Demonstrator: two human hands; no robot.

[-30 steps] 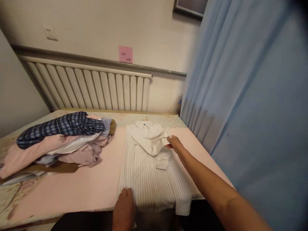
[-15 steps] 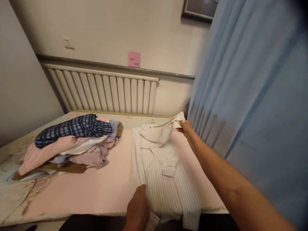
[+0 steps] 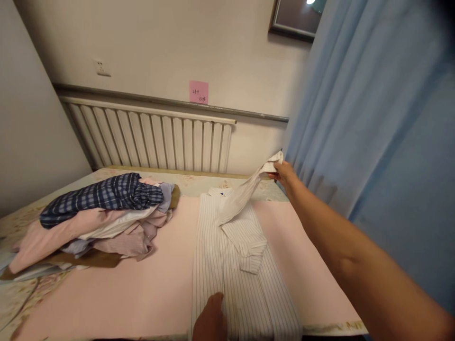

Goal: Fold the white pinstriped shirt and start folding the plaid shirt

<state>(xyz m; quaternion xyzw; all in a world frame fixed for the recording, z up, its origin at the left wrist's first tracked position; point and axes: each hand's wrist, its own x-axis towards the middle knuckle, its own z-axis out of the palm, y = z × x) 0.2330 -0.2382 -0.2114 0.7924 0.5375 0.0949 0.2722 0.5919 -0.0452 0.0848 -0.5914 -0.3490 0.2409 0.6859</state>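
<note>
Blue fabric curtain hangs beside a flat pink mat. A rumpled pile of multicoloured clothes lies left of a white, dark-striped shirt on the mat. The right hand pinches its raised sleeve; whether the left hand, low over the shirt, grips cannot be told.

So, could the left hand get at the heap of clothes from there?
Probably yes. Between the left hand and the heap of clothes lie only the edge of the striped shirt and the flat pink sheet; the right hand, holding up a sleeve, is on the other side.
</note>
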